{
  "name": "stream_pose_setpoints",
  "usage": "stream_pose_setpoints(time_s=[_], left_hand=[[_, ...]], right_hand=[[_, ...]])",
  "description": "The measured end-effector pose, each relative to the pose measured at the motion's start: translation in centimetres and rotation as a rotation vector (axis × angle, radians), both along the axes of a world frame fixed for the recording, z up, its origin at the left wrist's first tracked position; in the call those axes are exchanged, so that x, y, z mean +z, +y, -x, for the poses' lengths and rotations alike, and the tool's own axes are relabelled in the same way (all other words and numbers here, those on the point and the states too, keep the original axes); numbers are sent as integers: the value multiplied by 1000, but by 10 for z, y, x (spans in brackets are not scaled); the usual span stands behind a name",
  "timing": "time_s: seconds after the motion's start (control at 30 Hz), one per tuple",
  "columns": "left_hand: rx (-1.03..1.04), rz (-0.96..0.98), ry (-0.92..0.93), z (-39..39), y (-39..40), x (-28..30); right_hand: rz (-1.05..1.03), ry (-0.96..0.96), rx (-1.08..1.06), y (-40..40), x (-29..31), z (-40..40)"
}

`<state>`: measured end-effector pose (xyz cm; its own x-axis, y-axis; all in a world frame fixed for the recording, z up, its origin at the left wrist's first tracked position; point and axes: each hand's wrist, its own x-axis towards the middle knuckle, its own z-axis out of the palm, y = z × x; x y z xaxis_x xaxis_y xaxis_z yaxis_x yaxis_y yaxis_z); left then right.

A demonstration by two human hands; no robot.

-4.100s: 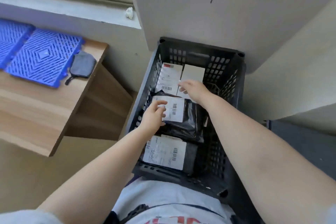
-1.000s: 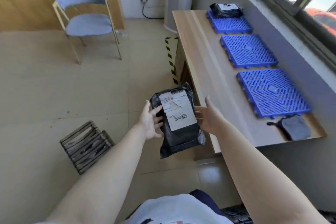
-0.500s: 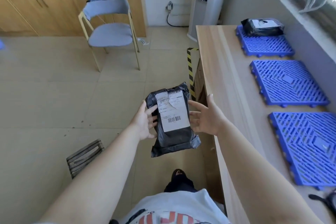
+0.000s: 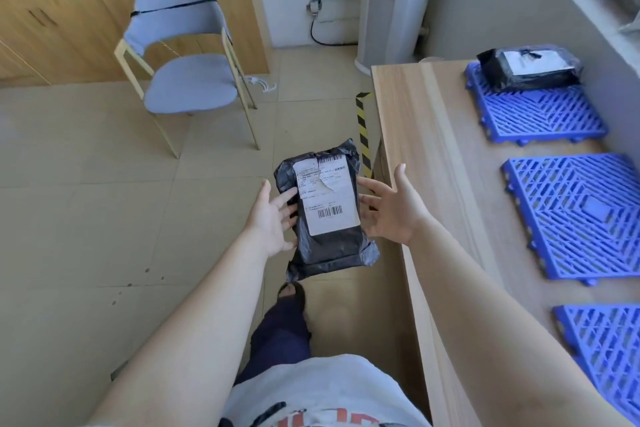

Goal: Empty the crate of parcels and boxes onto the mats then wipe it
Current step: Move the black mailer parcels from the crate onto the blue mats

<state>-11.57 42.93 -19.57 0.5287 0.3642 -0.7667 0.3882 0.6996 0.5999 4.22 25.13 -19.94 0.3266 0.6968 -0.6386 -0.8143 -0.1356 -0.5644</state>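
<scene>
Head view: 2 hands carry 1 black parcel [image 4: 325, 208] toward the blue mats.

Left hand [image 4: 273, 218] and right hand [image 4: 391, 208] press the parcel between spread, nearly straight fingers, label up, probably so it can be laid flat. It hangs over the floor, just left of the desk [image 4: 419, 135]. Right of the hands lies a bare mat [image 4: 581, 215], likely the next spot; beyond it, another mat [image 4: 540, 118] bears 1 parcel [image 4: 530, 68]. The nearest mat [image 4: 606, 354] is cut off, the crate is out of sight, and the label print is unreadable.
</scene>
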Motion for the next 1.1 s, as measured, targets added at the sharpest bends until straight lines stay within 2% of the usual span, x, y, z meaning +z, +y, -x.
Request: stream_pose_setpoints(time_s=[0.3,0.5,0.7,0.97,1.1], left_hand=[[-260,-32,-63,-172,130,13],[-481,-27,-86,-295,173,22],[-673,3,-97,-412,148,18],[-939,1,-135,-547,67,40],[-1076,9,-98,-609,30,38]], right_hand=[[12,-44,-236,105,11,-128],[22,-39,-433,128,15,-207],[50,-31,-654,91,17,-277],[-23,-17,-958,11,25,-351],[-20,-19,-1093,-17,26,-380]])
